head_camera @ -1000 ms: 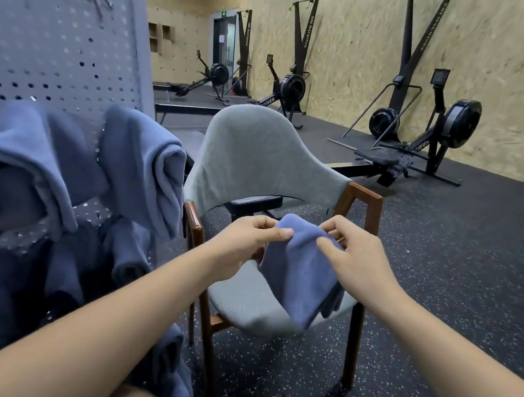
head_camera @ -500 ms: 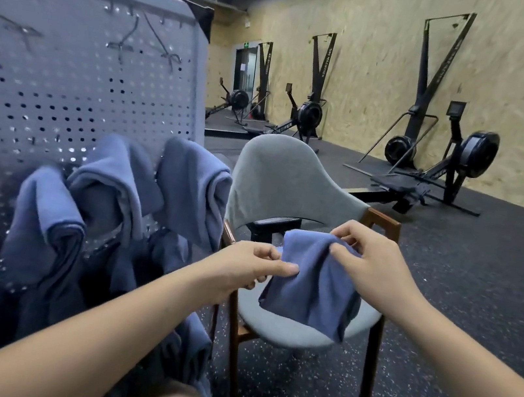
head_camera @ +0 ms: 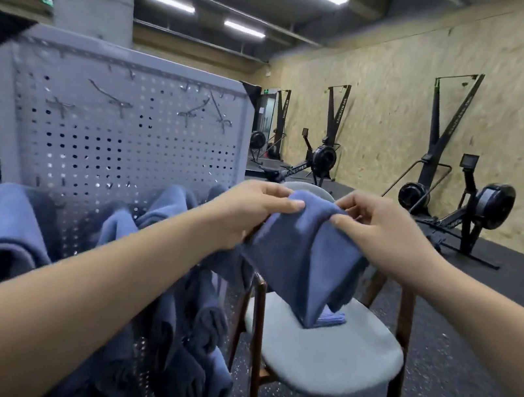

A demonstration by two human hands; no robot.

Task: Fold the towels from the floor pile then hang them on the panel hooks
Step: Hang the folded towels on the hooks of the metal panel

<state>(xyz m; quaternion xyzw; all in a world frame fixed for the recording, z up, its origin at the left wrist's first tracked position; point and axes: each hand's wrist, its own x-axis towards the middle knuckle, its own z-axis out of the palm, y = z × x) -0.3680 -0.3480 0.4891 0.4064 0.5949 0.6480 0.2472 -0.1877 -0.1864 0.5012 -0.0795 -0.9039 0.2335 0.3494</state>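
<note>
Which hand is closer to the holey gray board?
Left. The left hand holds the towel beside the board; the right hand holds it farther right, over the chair.

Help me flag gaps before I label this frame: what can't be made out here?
Head view only:
1. Chair back: mostly hidden behind the held towel, left hand and right hand.
2. Hooks carrying the hung towels: covered by them.
3. Blue cloth on the seat: held towel hides whether it is separate.
4. Upper hooks: motion-blurred, shape unclear.
5. Floor pile: outside the frame.
</note>
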